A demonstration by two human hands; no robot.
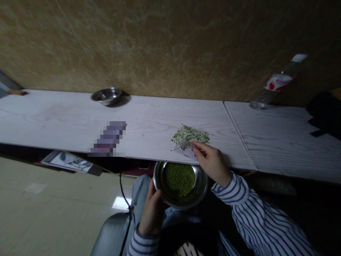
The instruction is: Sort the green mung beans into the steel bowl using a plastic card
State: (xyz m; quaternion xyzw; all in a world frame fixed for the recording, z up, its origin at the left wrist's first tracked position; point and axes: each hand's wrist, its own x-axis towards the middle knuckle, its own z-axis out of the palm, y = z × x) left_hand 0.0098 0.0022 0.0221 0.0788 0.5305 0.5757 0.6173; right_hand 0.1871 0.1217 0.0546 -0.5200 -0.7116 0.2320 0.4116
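My left hand (153, 209) grips the left rim of a shiny metal bowl (201, 185), which is held just below the table's front edge. Many small green beans (179, 179) lie in the bowl. On the table, above the bowl, is a loose pile of green beans mixed with white grains (190, 134). At the near side of this pile, my right hand (211, 160) has its thumb and forefinger pinched on a thin, see-through piece of plastic (186, 153). Its exact kind is hard to make out in the dim light.
A second metal bowl (106, 96) stands at the back left near the wall. A blurred-out flat item (108, 139) lies left of the pile. At the right stands a clear bottle (277, 83) with a white cap. Below the tabletop, a shelf holds a phone (144, 165).
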